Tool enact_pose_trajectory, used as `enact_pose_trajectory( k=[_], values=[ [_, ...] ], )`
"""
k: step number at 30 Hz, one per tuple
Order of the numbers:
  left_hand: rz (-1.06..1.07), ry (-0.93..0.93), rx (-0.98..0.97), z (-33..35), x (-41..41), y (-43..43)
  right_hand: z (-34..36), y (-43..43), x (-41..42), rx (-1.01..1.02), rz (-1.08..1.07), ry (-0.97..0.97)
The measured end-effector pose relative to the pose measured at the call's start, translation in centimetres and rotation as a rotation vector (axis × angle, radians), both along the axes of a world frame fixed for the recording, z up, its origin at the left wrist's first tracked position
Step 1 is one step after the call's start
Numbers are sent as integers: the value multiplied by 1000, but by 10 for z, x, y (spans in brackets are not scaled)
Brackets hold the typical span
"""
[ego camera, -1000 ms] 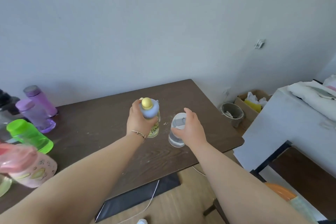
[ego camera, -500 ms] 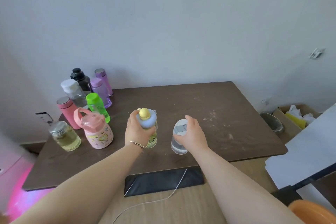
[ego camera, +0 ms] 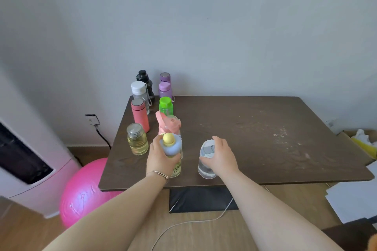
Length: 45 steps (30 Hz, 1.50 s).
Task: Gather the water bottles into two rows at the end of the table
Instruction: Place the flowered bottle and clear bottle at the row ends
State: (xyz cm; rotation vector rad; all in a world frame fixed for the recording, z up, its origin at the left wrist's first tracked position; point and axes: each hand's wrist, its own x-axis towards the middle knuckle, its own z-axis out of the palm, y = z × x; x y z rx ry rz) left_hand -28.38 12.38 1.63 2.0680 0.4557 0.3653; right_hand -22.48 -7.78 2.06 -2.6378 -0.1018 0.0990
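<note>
My left hand [ego camera: 161, 159] grips a bottle with a blue cap and yellow knob [ego camera: 171, 145], held just in front of a pink cartoon bottle [ego camera: 167, 124]. My right hand [ego camera: 221, 157] grips a clear bottle with a white lid [ego camera: 206, 166] near the front edge of the dark wooden table [ego camera: 265, 138]. At the table's left end two rows of bottles stand. The left row holds a black [ego camera: 143, 77], a white-capped [ego camera: 139, 91], a salmon [ego camera: 139, 115] and a yellowish glass bottle [ego camera: 137, 139]. The right row holds two purple bottles [ego camera: 165, 84] and a green-capped one [ego camera: 166, 106].
A pink exercise ball [ego camera: 85, 193] lies on the floor under the table's left corner, beside a white appliance [ego camera: 26, 167]. A cardboard box [ego camera: 363, 142] with rubbish and white papers [ego camera: 355, 199] sit at the right. A white cable [ego camera: 193, 223] runs across the wooden floor.
Both hands have carried their bottles left along the table toward the gathered rows. The view has swung left, bringing the full rows and the pink ball into sight.
</note>
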Motion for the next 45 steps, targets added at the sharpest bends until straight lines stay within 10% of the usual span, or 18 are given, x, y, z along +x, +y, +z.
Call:
enact_pose_trajectory(
  k=[45],
  values=[
    [-27, 28, 76, -43, -18, 133, -44, 143, -9, 10, 147, -11]
  ],
)
